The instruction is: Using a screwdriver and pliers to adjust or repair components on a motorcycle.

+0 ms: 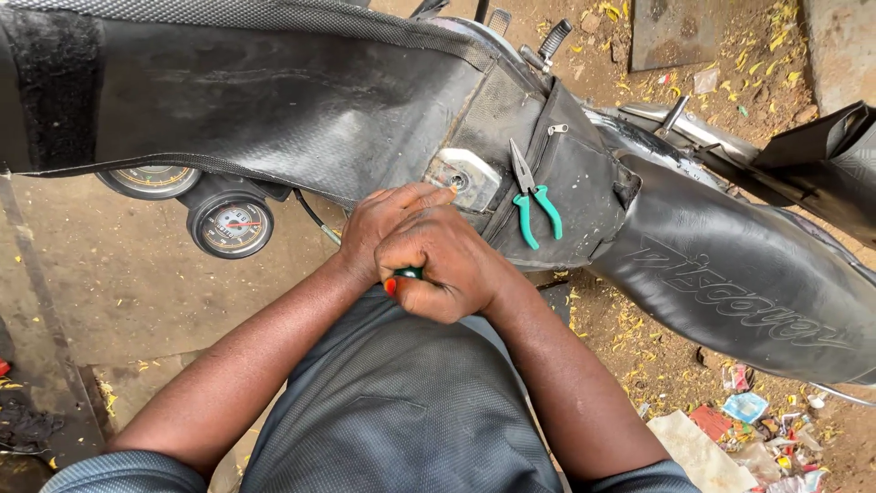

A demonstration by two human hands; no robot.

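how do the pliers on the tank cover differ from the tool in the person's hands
The pliers lie loose on the black tank cover, touched by no hand; the handled tool is gripped in the right hand, mostly hidden. The pliers' grips are all teal; the tool's handle end shows green and red. Both have coloured handles.

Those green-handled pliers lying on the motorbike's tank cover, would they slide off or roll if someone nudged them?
The pliers lie flat, handles spread, so rolling seems unlikely. The black tank cover under them slopes, so a push could probably send them sliding down. They look like metal with rubbery green grips, so likely stiff, fairly heavy for their size and not fragile.
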